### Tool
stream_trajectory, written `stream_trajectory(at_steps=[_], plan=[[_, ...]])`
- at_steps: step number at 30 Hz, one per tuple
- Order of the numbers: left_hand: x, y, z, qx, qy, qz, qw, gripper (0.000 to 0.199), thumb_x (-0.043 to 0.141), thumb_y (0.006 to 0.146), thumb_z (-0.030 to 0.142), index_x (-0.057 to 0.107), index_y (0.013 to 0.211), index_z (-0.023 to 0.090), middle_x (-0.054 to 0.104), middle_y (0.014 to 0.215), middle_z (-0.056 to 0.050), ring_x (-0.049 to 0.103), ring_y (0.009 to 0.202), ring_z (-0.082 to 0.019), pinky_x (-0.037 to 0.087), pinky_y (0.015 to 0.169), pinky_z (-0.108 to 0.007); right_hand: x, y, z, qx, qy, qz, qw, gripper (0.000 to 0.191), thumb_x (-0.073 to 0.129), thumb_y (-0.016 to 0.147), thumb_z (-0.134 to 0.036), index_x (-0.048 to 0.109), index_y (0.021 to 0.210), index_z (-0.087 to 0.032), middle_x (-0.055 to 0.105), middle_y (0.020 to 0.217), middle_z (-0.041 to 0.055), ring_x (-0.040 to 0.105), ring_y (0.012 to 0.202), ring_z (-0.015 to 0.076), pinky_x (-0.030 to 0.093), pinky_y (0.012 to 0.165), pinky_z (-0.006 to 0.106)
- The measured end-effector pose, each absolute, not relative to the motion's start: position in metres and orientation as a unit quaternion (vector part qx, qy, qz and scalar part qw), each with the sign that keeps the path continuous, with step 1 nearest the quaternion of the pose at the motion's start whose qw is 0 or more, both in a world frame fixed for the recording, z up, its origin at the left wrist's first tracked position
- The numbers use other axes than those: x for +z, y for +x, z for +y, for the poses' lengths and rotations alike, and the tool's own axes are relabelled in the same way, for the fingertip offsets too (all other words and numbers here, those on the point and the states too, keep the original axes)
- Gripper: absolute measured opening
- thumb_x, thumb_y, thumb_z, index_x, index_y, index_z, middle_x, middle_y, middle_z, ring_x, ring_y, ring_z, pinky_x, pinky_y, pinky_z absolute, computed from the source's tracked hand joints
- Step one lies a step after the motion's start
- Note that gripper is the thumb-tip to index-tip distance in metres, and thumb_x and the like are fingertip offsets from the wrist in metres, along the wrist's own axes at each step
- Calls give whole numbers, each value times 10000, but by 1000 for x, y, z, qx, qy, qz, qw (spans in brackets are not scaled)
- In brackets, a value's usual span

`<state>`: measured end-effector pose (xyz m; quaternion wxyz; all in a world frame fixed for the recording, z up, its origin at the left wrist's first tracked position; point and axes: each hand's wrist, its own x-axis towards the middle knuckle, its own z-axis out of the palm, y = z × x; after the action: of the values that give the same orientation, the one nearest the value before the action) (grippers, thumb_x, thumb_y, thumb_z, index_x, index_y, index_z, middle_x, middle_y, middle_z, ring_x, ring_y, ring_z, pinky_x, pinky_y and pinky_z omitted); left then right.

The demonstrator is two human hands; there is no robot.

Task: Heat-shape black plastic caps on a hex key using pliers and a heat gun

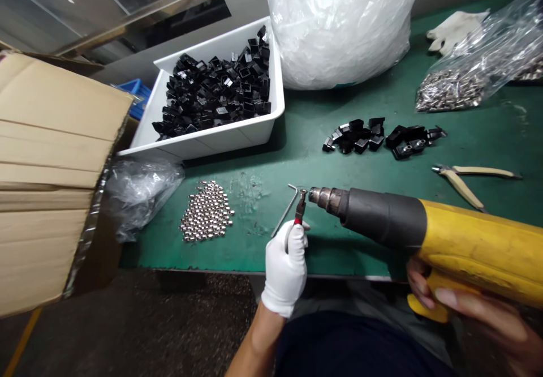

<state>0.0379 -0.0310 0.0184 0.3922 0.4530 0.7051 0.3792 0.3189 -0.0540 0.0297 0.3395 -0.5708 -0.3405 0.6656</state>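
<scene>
My left hand [285, 266], in a white glove, is closed around red-handled pliers [300, 211]. A small metal piece [303, 192] sits in the jaws of the pliers. My bare right hand [462, 303] is wrapped round the grip of a yellow and black heat gun [466, 241]. The gun's stepped metal nozzle [326, 197] points left, close to the small metal piece. Just left of the pliers an L-shaped hex key [285, 211] lies on the green work surface [254, 252].
Many small metal sleeves [206, 213] lie at left. Behind them stands a white bin [203, 145] of black plastic parts. Black parts [358, 136], cutting pliers [460, 181] and a bag of metal pieces [452, 89] are at right. A cardboard box [46, 196] borders the left.
</scene>
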Motion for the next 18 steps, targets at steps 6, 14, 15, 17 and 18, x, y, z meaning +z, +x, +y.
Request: stream_trajectory(at_steps=[6, 14, 15, 17, 18], plan=[[19, 38, -31, 380, 453, 705, 391, 473, 422, 994, 569, 687, 923, 184, 579, 664, -11, 469, 552, -123, 395, 545, -241, 30, 319, -53, 660, -576, -343, 339, 376, 728, 787, -554, 689, 800, -180, 650, 803, 138, 624, 732, 308, 558, 619, 420], [18, 37, -31, 377, 457, 705, 391, 452, 422, 1001, 546, 686, 922, 187, 578, 669, -6, 471, 552, -122, 399, 554, -244, 27, 320, -56, 668, -569, -334, 344, 373, 739, 787, -545, 705, 794, -174, 648, 799, 126, 616, 729, 294, 542, 616, 400], [18, 37, -31, 377, 458, 704, 391, 450, 422, 1001, 544, 685, 922, 187, 578, 670, -6, 472, 553, -122, 400, 554, -244, 27, 320, -56, 671, -566, -334, 344, 375, 739, 788, -547, 705, 790, -173, 645, 799, 124, 611, 725, 290, 539, 616, 399], [18, 37, -31, 377, 459, 703, 390, 449, 423, 1001, 543, 685, 925, 186, 580, 669, -7, 475, 554, -123, 401, 555, -244, 27, 319, -56, 674, -561, -332, 347, 365, 733, 795, -538, 709, 791, -174, 642, 800, 120, 602, 720, 283, 530, 613, 397], [18, 37, -31, 377, 460, 703, 390, 448, 424, 1000, 542, 685, 925, 186, 582, 668, -7, 476, 553, -123, 401, 555, -244, 27, 319, -56, 675, -560, -330, 350, 351, 730, 800, -525, 712, 795, -174, 642, 802, 118, 599, 720, 281, 526, 615, 396]])
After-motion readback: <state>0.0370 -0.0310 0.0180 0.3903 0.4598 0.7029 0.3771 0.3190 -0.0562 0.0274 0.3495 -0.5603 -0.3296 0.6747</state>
